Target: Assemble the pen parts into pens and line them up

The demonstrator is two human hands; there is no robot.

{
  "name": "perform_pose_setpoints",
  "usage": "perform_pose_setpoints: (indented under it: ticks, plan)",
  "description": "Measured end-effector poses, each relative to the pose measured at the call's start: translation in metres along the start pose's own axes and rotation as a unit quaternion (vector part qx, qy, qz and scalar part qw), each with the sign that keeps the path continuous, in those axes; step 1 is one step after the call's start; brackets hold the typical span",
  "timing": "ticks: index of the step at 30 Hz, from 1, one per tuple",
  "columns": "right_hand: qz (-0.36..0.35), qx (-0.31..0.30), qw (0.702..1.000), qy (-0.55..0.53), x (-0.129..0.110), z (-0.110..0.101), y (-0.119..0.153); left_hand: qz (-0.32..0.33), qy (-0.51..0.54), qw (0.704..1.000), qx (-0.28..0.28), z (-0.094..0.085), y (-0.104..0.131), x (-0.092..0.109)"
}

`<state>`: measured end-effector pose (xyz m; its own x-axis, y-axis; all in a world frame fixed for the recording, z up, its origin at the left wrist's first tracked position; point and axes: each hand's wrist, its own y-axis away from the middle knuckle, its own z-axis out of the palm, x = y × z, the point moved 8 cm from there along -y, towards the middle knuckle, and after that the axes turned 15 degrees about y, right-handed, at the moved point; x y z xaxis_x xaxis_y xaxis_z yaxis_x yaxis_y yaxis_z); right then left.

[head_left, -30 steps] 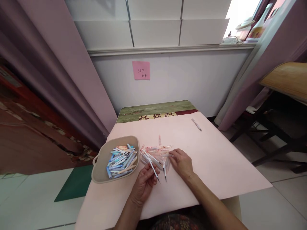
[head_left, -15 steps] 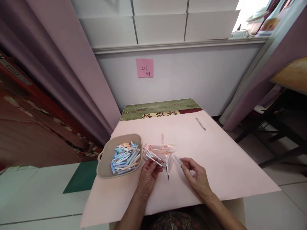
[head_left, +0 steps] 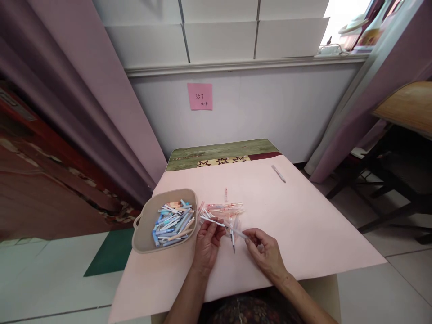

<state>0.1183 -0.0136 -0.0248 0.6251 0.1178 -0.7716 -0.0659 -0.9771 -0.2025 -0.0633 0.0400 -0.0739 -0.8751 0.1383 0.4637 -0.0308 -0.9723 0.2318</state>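
Observation:
My left hand [head_left: 207, 245] pinches a thin white pen refill [head_left: 213, 221], whose dark tip points right. Between the fingers of my right hand [head_left: 265, 253] is a translucent pen barrel [head_left: 239, 233], its left end meeting or nearly meeting the refill tip. Beyond both hands lies a pile of clear and pinkish pen parts [head_left: 224, 209]. A white refill with a dark tip [head_left: 233, 240] lies on the pink table cover between my hands. One small clear piece with pink marks [head_left: 226, 195] sits behind the pile.
A beige basket [head_left: 142, 236] holding many blue, white and orange pen parts stands left of the pile. One assembled-looking pen [head_left: 278, 174] lies at the back right of the pink cover [head_left: 303, 225]. A pink note [head_left: 200, 96] is on the wall.
My right hand has brought the barrel left to the refill in my left hand, and the refill now lies flatter. The whole view has shifted slightly.

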Motion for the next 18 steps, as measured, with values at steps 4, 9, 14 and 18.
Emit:
perform_pose_setpoints:
  ticks: [4, 9, 14, 18]
  plan:
    - [0.002, -0.005, 1.0, -0.001, -0.0021, 0.0005, 0.0001, -0.001, -0.001, 1.0, -0.008, 0.0011, 0.0, -0.0002]
    - [-0.003, -0.001, 1.0, 0.004, -0.0048, -0.0001, 0.0006, -0.004, -0.006, 1.0, -0.008, 0.0011, 0.0005, -0.0003]
    - [-0.007, -0.006, 1.0, 0.004, -0.0068, 0.0024, 0.0005, -0.006, -0.027, 0.999, -0.021, 0.0031, 0.0017, -0.0015]
    - [-0.002, -0.008, 1.0, 0.001, -0.0078, 0.0038, -0.0001, 0.001, -0.024, 0.999, -0.02, 0.0025, 0.0024, -0.0005]
